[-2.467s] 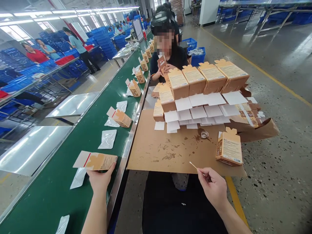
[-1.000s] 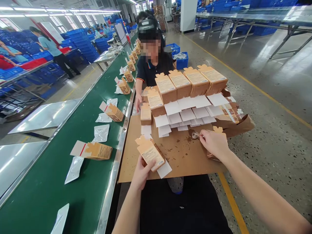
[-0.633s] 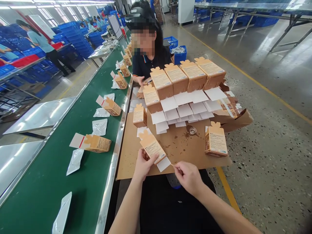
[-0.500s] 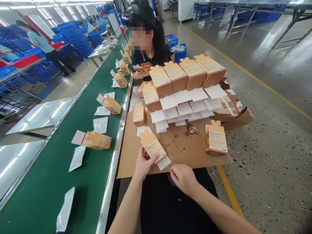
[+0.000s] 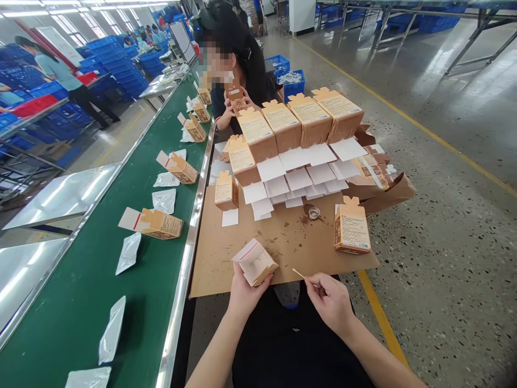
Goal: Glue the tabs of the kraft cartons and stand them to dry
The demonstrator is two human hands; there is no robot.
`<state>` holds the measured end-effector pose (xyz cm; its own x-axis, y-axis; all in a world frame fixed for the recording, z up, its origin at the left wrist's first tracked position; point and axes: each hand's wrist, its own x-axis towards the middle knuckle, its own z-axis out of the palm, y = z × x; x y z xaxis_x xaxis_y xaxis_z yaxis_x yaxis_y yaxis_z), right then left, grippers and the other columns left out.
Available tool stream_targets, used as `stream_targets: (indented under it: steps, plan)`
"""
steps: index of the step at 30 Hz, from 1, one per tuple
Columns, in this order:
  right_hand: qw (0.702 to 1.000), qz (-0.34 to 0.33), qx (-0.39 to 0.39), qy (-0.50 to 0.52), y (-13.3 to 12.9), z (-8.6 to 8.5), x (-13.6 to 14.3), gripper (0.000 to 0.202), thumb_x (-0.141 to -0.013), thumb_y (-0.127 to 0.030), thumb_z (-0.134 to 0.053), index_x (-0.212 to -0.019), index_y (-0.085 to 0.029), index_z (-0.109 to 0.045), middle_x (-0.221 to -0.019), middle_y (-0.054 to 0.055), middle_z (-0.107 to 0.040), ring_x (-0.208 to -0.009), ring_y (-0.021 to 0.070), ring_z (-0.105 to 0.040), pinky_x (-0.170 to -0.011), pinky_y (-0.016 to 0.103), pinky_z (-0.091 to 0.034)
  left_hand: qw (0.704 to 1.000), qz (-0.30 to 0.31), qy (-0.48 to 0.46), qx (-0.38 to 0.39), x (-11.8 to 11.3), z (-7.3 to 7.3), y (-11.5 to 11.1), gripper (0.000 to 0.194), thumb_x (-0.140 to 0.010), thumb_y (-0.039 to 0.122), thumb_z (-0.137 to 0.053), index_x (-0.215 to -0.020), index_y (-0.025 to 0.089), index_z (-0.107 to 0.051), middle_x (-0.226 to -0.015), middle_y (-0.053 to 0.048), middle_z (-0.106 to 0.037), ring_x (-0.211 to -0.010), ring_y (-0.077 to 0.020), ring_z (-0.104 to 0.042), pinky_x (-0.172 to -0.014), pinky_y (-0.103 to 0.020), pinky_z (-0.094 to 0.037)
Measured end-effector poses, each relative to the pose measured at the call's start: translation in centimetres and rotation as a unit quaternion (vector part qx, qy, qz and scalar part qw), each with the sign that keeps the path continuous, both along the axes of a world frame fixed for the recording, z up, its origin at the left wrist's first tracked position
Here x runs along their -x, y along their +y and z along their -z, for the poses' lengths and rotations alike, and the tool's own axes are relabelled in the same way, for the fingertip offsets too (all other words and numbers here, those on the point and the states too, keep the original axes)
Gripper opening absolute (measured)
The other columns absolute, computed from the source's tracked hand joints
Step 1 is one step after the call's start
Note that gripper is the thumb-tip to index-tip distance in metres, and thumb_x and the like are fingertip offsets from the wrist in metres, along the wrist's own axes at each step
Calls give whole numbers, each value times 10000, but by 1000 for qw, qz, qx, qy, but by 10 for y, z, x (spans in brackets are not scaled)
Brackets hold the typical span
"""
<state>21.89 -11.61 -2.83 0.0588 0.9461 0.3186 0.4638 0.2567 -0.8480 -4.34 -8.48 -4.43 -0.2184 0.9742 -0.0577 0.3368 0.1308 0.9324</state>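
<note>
Box [image 5: 255, 264], unclosed, is over the near edge of the card [image 5: 210, 269]; our left hand [image 5: 248, 291] curls round it, our right hand [image 5: 329, 302] pinches a swab [image 5: 299, 274], apart. We judge its flap [image 5: 244, 251] not yet folded; the stack [image 5: 287, 141] shows flaps out too.

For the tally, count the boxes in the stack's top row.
4, side by side, left to right: first box, second box, third box, fourth box. Others may be hidden behind them.

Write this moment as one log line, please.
left hand: holds box, open end toward camera | right hand: holds swab, apart from box | dish: on cardboard
</note>
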Motion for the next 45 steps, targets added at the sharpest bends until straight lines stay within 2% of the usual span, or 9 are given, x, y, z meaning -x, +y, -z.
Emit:
stream_targets:
  steps: [6, 12, 16, 27, 33, 36, 40, 43, 45]
  plan:
    - [998, 22, 11, 57, -3, -5, 1, 315, -1095, -386, -700, -797, -305, -761, -589, -21, -652, -448, 180, -572, -445, 313, -485, 996, -71, 60, 4, 13, -15, 8, 738, -693, 617, -1000, -1205, 295, -578, -1142, -145, -841, -1081, -423, -865, -913, -537, -709]
    - [997, 39, -19, 69, 0, -9, -7, 318, -1085, -367, -740, -780, -284, -778, -572, -32, -636, -422, 160, -557, -422, 285, -486, 912, -375, 167, 2, 141, -36, -7, 1027, -534, 619, -1101, -1313, 290, -519, -1376, -163, -784, -1409, -491, -754, -1239, -737, -585]
    - [996, 20, -38, 74, 6, -12, -7, 279, -1060, -332, -770, -787, -275, -785, -561, -54, -627, -414, 129, -530, -418, 241, -469, 891, -416, 178, 41, 196, -37, -24, 1043, -556, 461, -1096, -1399, 236, -524, -1448, -206, -754, -1521, -492, -692, -1347, -704, -502]
    - [996, -17, -38, 82, 23, -17, 3, 265, -1023, -342, -797, -768, -272, -795, -567, -53, -622, -420, 121, -522, -421, 224, -462, 912, -394, 107, -30, 204, -35, 18, 1060, -591, 334, -1061, -1465, 243, -468, -1492, -186, -676, -1537, -424, -680, -1355, -616, -516]
    - [995, 82, -7, 48, 7, -22, -34, 321, -980, -478, -829, -735, -271, -838, -594, -6, -704, -438, 164, -613, -439, 244, -545, 819, -461, 192, -284, 189, -5, -8, 1131, -579, 487, -1051, -1503, 268, -436, -1473, -134, -557, -1402, -369, -661, -1303, -634, -532]
    - [992, 121, 1, 40, 1, -28, -43, 318, -959, -504, -842, -738, -275, -851, -588, -6, -712, -439, 170, -638, -449, 238, -569, 848, -385, 159, -326, 157, -10, 29, 722, -767, 554, -942, -1303, 275, -548, -1285, -71, -586, -1107, -277, -695, -1079, -529, -635]
    - [992, 119, -21, 37, 4, -38, -38, 313, -958, -476, -828, -712, -282, -836, -563, -12, -697, -417, 167, -620, -426, 236, -547, 920, -275, 35, -279, 111, -47, 138, 375, -942, 501, -751, -1193, 252, -625, -1153, -64, -637, -1090, -253, -693, -1046, -440, -601]
    - [992, 120, -29, 38, -1, -43, -39, 278, -949, -473, -834, -730, -302, -838, -588, -10, -722, -434, 184, -653, -438, 246, -571, 910, -285, 50, -298, 128, -74, 185, 317, -958, 414, -701, -1212, 241, -623, -1169, -69, -635, -1129, -253, -683, -1111, -450, -582]
    - [987, 154, -10, 41, -11, -41, -47, 249, -927, -496, -860, -754, -316, -854, -605, -3, -740, -454, 206, -684, -452, 261, -602, 881, -359, 116, -285, 169, -86, 181, 374, -994, 379, -646, -1335, 234, -593, -1290, -102, -612, -1238, -273, -668, -1181, -483, -563]
